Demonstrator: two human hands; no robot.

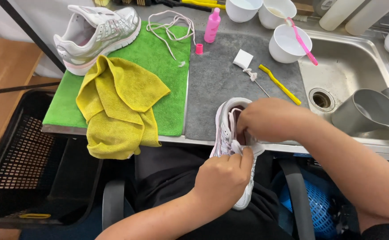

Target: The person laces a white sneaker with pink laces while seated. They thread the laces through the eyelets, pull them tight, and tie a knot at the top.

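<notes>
The white and silver mesh sneaker with pale pink trim (230, 146) rests on the person's lap, its toe end leaning on the front edge of the steel bench (114, 131). Judging from how things lie, the work looks part-way through: this shoe appears to have no lace in its eyelets, a loose pale pink shoelace (172, 24) lies coiled on the green towel mat (159, 58) at about 11 o'clock from the hands, and the matching second white and silver sneaker (96, 33) stands farther off at 10 o'clock — also seemingly unlaced. Whether either shoe has been scrubbed yet I cannot tell.

The right hand (270, 120) is curled over the shoe's opening, fingers pushed into the collar and tongue area, closed on part of the upper; exactly what it pinches is hidden. The left hand (223, 178) is fisted around the side of the shoe, gripping it just at 7 o'clock from the right hand.

Around them: a crumpled yellow microfibre cloth (116, 106) at 9 o'clock, a yellow-handled brush (280, 84) on the grey mat (216, 80) at 12 o'clock, a pink squeeze bottle (212, 26), and white cups (285, 44) beside the steel sink (350, 66) — one holding a pink brush (302, 40).
</notes>
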